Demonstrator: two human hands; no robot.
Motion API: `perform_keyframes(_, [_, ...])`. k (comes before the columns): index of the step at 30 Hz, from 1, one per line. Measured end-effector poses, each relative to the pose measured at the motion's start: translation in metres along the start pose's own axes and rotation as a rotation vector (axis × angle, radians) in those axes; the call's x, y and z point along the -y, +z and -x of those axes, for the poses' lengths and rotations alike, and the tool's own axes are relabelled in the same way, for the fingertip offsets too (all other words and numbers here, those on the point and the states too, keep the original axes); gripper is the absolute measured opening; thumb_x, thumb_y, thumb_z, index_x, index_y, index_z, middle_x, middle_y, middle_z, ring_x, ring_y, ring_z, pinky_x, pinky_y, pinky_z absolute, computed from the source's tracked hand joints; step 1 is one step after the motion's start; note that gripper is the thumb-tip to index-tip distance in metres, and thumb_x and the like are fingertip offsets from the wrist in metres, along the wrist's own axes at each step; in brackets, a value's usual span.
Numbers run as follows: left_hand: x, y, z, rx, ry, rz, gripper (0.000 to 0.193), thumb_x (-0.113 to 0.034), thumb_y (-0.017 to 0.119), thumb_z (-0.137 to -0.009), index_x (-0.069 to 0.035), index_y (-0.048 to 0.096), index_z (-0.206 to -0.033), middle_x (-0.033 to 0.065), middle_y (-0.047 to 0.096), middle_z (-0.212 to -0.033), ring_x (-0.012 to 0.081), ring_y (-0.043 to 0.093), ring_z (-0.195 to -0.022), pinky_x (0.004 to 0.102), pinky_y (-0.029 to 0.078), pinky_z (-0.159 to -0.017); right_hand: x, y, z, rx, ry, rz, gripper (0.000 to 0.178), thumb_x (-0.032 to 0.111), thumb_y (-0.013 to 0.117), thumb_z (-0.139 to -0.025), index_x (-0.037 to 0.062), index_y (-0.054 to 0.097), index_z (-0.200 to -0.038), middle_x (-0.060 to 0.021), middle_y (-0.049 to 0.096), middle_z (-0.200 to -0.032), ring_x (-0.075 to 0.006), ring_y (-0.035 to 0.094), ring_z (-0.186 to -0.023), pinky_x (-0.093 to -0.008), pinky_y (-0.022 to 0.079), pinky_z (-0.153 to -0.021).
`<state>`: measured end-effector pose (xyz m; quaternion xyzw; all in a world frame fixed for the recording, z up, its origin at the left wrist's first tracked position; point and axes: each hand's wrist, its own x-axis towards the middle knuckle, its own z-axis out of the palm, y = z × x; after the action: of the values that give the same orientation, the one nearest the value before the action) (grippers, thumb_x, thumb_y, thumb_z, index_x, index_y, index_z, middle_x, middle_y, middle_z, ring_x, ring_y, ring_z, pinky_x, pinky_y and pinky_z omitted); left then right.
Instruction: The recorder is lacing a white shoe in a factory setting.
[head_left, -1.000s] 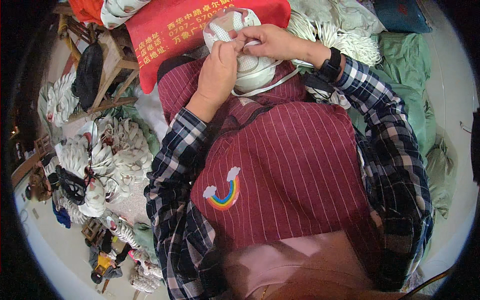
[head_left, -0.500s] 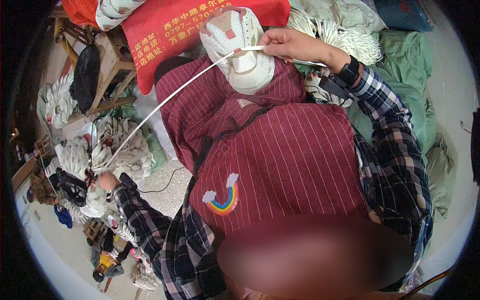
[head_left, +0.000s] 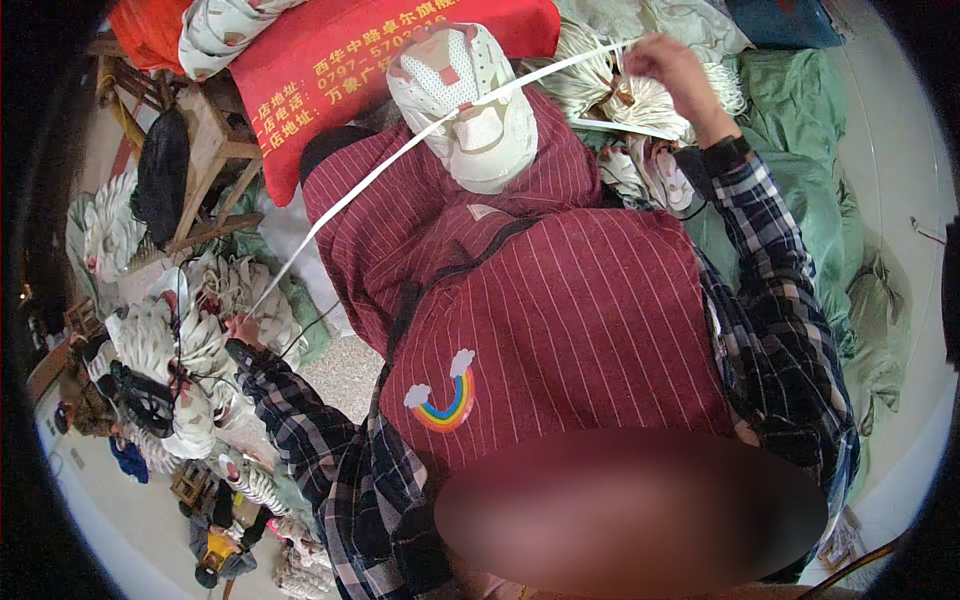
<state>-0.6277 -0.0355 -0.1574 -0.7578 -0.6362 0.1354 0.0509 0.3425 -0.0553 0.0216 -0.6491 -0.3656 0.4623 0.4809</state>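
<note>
A white shoe upper (head_left: 487,150) with perforated panels and small reddish tabs rests on my lap, over a maroon striped apron (head_left: 560,310). A flat white shoelace (head_left: 555,68) runs through a tab at its middle and stretches out taut to both sides. Far out to the right, my right hand (head_left: 675,80) is closed with the lace's one end at its fingertips. Low on the left, my left hand (head_left: 243,330) pinches the other end, beside a heap of white shoe uppers (head_left: 160,335); its fingers are small and partly hidden.
Bundled white laces (head_left: 640,95) lie beyond the lap at the right, beside green sacks (head_left: 800,190). A red printed cloth bag (head_left: 290,110) lies at the upper left, near a wooden stool (head_left: 215,150). A thin black cable (head_left: 315,322) hangs by the left heap. Other people sit at the lower left.
My right hand has moved outward to the right, drawing the lace along. My left hand has shifted up and inward. More lace shows on the shoe upper's right side.
</note>
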Motion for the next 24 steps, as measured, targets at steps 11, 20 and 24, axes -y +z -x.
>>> perform_keyframes(11, [-0.009, -0.035, -0.013, -0.151, -0.046, 0.259, 0.021, -0.023, 0.053, -0.089, -0.008, 0.065, -0.096, 0.0124, 0.062, -0.084, 0.0295, 0.059, -0.072, 0.0403, 0.047, -0.065, -0.021, -0.235, -0.039, -0.281, -0.257, 0.127, 0.018, 0.003, 0.044, -0.092, -0.0020, 0.058, -0.102, -0.0008, 0.048, -0.074, -0.0098, 0.044, -0.065, -0.0239, 0.035, -0.058])
perform_keyframes(20, [-0.081, -0.139, -0.034, -0.257, -0.172, 0.770, 0.036, -0.015, 0.056, -0.087, -0.003, 0.060, -0.120, 0.0143, 0.067, -0.098, 0.0297, 0.063, -0.086, 0.0370, 0.049, -0.076, -0.066, -0.154, -0.033, -0.146, 0.162, -0.061, 0.026, 0.011, 0.045, -0.092, 0.0063, 0.064, -0.109, -0.0056, 0.062, -0.092, -0.0118, 0.053, -0.063, -0.0298, 0.043, -0.055])
perform_keyframes(24, [-0.314, -0.276, -0.093, -0.297, -0.019, 1.402, 0.031, -0.012, 0.051, -0.097, 0.002, 0.055, -0.124, 0.0094, 0.066, -0.103, 0.0156, 0.061, -0.093, 0.0265, 0.048, -0.082, 0.011, 0.015, 0.013, 0.152, -0.060, 0.425, 0.031, 0.015, 0.053, -0.092, 0.0060, 0.057, -0.121, -0.0052, 0.062, -0.105, -0.0104, 0.062, -0.085, -0.0231, 0.045, -0.070])
